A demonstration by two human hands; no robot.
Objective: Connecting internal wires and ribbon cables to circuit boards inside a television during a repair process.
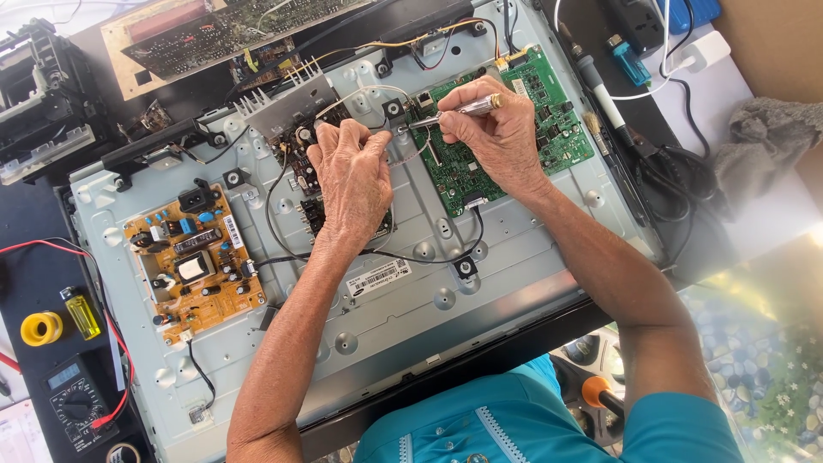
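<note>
While our right hand (501, 129) grips the silver tool (454, 110), tip near the green board's (514, 129) left edge, our left hand (353, 176) pinches the clear ribbon cable (403, 147) beside it — a slip could scratch traces, or a tug tear the cable.

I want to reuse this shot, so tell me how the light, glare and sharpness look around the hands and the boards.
Head view: bright daylight, sharp on the left hand, the right hand, the slim metal tool and the green circuit board; short soft shadows under the hands on the metal back panel; the lower right corner is washed out by glare; straight edges bow slightly toward the frame's borders.
</note>
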